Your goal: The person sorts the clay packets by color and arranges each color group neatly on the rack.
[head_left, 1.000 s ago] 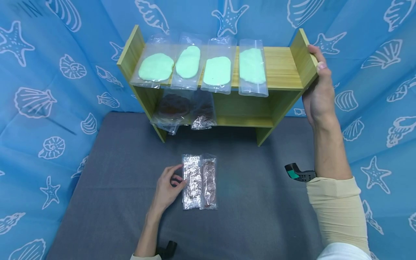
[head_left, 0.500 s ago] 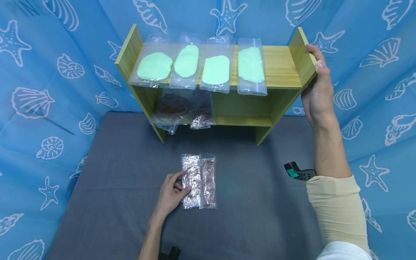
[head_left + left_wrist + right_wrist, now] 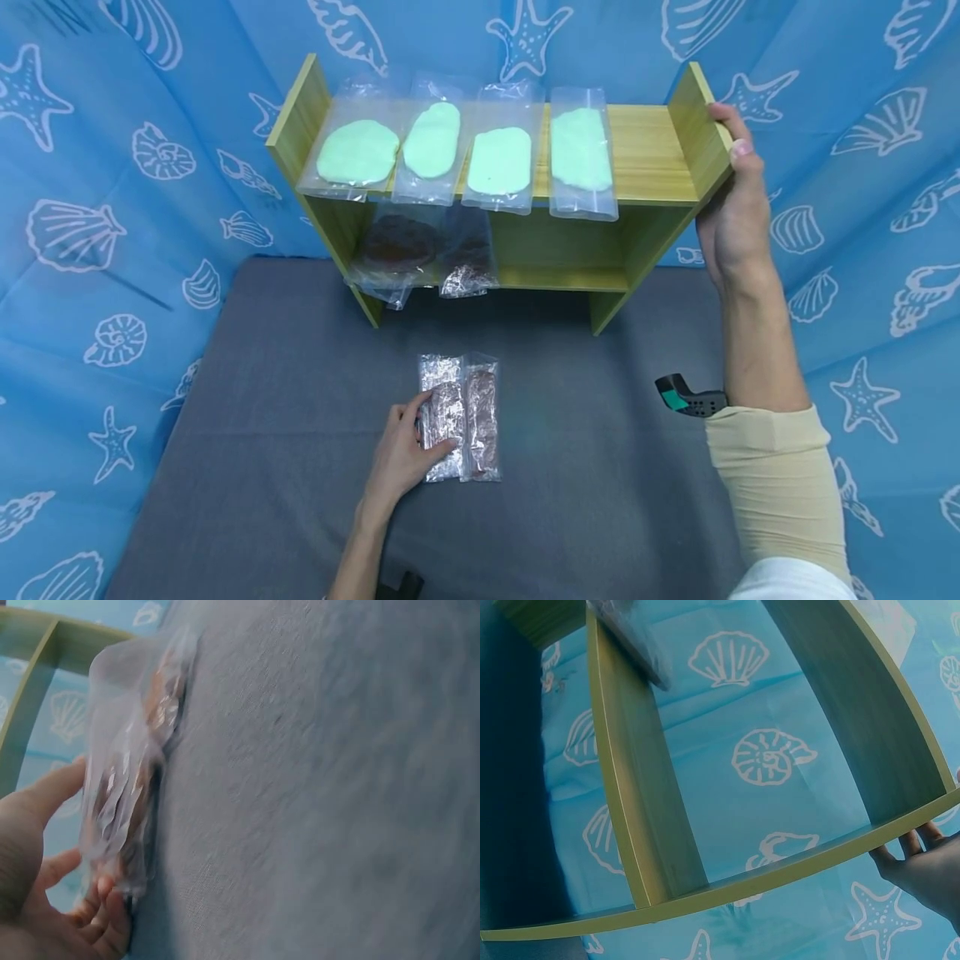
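Note:
My left hand (image 3: 405, 450) is at the left one of two flat clear plastic bags (image 3: 447, 417) of brown filling on the grey cloth. Its thumb lies over the bag's face and its fingers bend at the edge; in the left wrist view the bag (image 3: 120, 795) lies against these fingers. A second bag of brown filling (image 3: 482, 417) lies right beside it. My right hand (image 3: 735, 200) grips the right side panel of a small wooden shelf (image 3: 652, 154), thumb in front. In the right wrist view its fingers (image 3: 911, 844) touch the panel's outer side.
Several clear bags with pale green slabs (image 3: 581, 150) hang over the upper board's front edge. Dark brown bags (image 3: 401, 242) lie on the lower board's left part. A blue curtain (image 3: 112, 250) with white shells encloses the table (image 3: 585, 500).
My left hand has shifted right and slightly down over the left bag, its thumb now farther across it. The right hand keeps its grip on the shelf.

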### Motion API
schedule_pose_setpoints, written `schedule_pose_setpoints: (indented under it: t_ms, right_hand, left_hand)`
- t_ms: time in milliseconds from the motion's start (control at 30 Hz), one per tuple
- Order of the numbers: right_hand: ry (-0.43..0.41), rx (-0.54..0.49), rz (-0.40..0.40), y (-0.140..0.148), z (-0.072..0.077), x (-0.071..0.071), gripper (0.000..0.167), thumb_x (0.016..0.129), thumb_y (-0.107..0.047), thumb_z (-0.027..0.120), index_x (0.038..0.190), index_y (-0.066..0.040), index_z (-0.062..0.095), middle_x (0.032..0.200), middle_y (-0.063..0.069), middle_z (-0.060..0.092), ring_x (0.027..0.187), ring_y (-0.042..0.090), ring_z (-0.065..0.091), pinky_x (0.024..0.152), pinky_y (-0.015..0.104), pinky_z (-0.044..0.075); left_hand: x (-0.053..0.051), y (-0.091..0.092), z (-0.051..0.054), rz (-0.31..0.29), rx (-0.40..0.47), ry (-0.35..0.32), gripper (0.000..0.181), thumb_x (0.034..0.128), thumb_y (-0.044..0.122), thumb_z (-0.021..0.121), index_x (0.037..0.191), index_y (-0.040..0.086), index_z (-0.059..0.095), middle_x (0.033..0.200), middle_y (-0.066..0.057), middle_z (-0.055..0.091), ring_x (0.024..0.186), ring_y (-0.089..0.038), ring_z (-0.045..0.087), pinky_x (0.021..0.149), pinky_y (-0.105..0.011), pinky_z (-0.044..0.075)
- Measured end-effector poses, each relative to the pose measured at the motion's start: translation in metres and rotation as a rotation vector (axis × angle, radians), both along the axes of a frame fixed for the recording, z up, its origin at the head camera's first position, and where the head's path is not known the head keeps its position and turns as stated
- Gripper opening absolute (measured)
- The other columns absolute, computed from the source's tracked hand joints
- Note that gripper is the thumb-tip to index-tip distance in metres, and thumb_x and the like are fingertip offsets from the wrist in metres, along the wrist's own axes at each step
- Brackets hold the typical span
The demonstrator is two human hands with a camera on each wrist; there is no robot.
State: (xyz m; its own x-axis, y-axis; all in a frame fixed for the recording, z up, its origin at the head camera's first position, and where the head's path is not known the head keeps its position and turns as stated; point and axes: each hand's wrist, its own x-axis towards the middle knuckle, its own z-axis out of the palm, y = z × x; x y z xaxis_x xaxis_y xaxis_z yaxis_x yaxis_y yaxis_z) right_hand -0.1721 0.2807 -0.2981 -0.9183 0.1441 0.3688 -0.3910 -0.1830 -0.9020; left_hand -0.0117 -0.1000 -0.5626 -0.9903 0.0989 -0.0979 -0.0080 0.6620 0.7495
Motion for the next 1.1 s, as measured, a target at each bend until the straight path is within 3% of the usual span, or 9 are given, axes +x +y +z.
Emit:
schedule_pose_setpoints:
  t_ms: [267, 567, 733, 867, 1000, 1100]
  right_hand:
    - [0.001, -0.026, -0.01, 0.001, 0.0, 0.0, 0.045, 0.1, -0.031, 0.034, 0.138, -0.018, 0.054, 0.135, 0.015, 0.039, 0.11, 0.026, 0.042, 0.086, 0.034, 0.039]
    - [0.014, -0.013, -0.003, -0.001, 0.0, -0.001, 0.046, 0.099, -0.029, 0.034, 0.139, -0.017, 0.053, 0.133, 0.017, 0.039, 0.109, 0.026, 0.043, 0.085, 0.034, 0.039]
    - [0.009, -0.008, -0.004, -0.001, 0.0, -0.001, 0.046, 0.099, -0.03, 0.034, 0.139, -0.018, 0.053, 0.133, 0.016, 0.039, 0.109, 0.026, 0.043, 0.086, 0.034, 0.039]
    - [0.006, -0.01, -0.004, -0.001, -0.001, -0.001, 0.046, 0.099, -0.031, 0.034, 0.139, -0.018, 0.053, 0.134, 0.016, 0.039, 0.109, 0.026, 0.043, 0.086, 0.035, 0.039]
    - [0.005, -0.015, -0.006, -0.001, -0.001, -0.001, 0.046, 0.099, -0.031, 0.034, 0.139, -0.018, 0.053, 0.134, 0.016, 0.039, 0.109, 0.026, 0.043, 0.086, 0.034, 0.039]
    - [0.013, -0.014, -0.005, 0.0, -0.001, -0.001, 0.046, 0.099, -0.031, 0.034, 0.139, -0.018, 0.053, 0.133, 0.016, 0.039, 0.108, 0.027, 0.044, 0.086, 0.034, 0.04]
  left_hand:
    - [-0.001, 0.009, -0.001, 0.007, -0.077, 0.037, 0.093, 0.0743, 0.041, 0.087, 0.152, 0.024, 0.039, 0.115, -0.013, 0.051, 0.059, -0.015, 0.043, 0.05, -0.032, 0.039]
    - [-0.001, 0.011, 0.002, -0.017, -0.106, 0.208, 0.092, 0.0695, 0.022, 0.09, 0.149, 0.016, 0.044, 0.108, -0.019, 0.063, 0.07, -0.025, 0.059, 0.061, -0.043, 0.051]
    - [-0.001, 0.013, 0.002, -0.058, -0.111, 0.289, 0.078, 0.0697, 0.014, 0.084, 0.142, 0.017, 0.054, 0.104, -0.015, 0.067, 0.069, -0.02, 0.057, 0.062, -0.041, 0.051]
    - [-0.002, 0.012, -0.004, -0.056, -0.061, 0.296, 0.071, 0.0723, 0.009, 0.08, 0.139, 0.019, 0.057, 0.108, -0.012, 0.069, 0.069, -0.019, 0.056, 0.063, -0.039, 0.05]
    - [-0.001, 0.008, -0.007, -0.041, 0.064, 0.28, 0.07, 0.0732, 0.003, 0.076, 0.139, 0.018, 0.056, 0.124, -0.012, 0.066, 0.096, -0.025, 0.065, 0.08, -0.045, 0.053]
    - [0.0, 0.007, -0.005, -0.027, 0.176, 0.246, 0.071, 0.0745, 0.001, 0.074, 0.141, 0.018, 0.055, 0.129, -0.011, 0.063, 0.104, -0.026, 0.064, 0.085, -0.045, 0.052]
